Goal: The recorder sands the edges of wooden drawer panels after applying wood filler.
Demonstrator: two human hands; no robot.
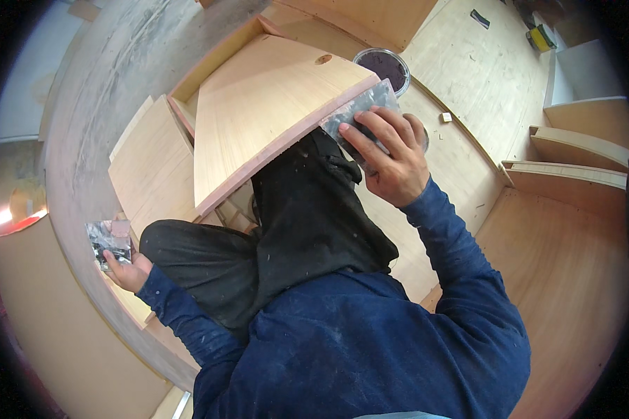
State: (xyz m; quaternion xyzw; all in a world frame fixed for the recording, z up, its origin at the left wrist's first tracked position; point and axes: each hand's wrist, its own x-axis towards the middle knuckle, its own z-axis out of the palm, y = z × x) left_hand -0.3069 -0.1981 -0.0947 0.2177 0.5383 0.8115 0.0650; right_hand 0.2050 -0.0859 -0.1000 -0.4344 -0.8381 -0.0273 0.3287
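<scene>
My right hand has its fingers pressed on a flat, smeared metal scraper. The scraper lies against the far right end of a panel edge coated with pinkish filler. That edge belongs to a pale wooden panel tilted in front of my knees. Off to the left, my left hand grips a small, shiny metal plate by its lower edge. A dab of pink filler sits on the plate's upper corner.
Behind the scraper stands a round tub with dark contents. A small pale block lies on the board floor to the right. Curved wooden pieces stand at the far right. More panels lean at left.
</scene>
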